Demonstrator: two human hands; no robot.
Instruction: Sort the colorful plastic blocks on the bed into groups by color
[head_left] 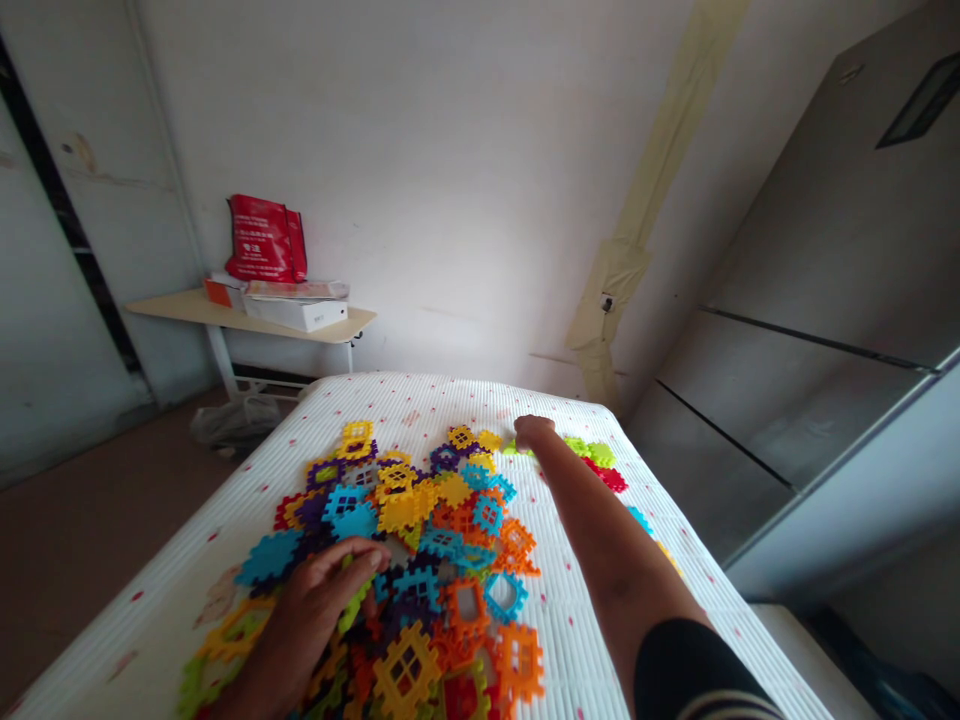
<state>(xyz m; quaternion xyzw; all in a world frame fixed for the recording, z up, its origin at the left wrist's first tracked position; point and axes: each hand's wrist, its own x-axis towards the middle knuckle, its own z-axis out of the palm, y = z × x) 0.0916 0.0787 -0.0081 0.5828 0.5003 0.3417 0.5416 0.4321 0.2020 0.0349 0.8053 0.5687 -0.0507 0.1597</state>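
Observation:
A heap of notched plastic building pieces [409, 510] in yellow, blue, orange, purple, red and green covers the middle and near left of the bed. Over the heap's left side, my left hand [326, 600] is closed, thumb and fingers curled around a lime green building piece [355, 604]. My right arm reaches far forward across the white sheet. At its end my right hand [534, 432] is closed and low over the surface, with part of a green building piece [511, 447] showing at its fingers. The fingertips themselves are mostly hidden.
Right of my right arm lie green pieces [598, 453], red pieces [611, 478] and a blue piece [640, 517], partly behind the arm. A side table [172, 306] at the back left bears a red bag [266, 240] and a white box [304, 314]. A grey cabinet [810, 250] stands at right.

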